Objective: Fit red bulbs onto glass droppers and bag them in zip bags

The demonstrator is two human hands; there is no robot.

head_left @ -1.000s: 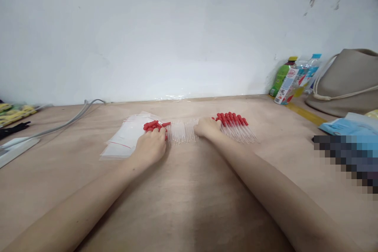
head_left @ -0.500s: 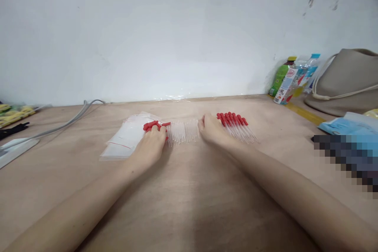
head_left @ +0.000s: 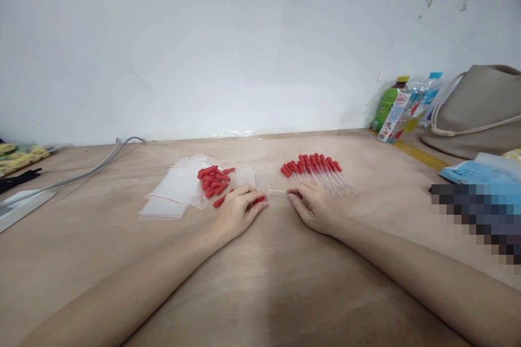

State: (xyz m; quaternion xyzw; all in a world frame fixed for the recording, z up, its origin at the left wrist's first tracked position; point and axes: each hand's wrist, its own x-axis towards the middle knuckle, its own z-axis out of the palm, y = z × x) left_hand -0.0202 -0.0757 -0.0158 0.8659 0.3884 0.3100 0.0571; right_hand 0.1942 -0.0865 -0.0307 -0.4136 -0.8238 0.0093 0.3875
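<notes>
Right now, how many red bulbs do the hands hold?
1 in view: a red bulb in the left hand, near the clear tube in the right hand. The grip may hide others.

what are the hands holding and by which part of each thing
The left hand holds a red bulb around its body; the right hand holds a clear tube by the end farther from the bulb.

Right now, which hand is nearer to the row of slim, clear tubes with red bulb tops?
Right. The right hand is just on the near side of the row of red-topped tubes; the left hand is farther off, to the row's left.
</notes>
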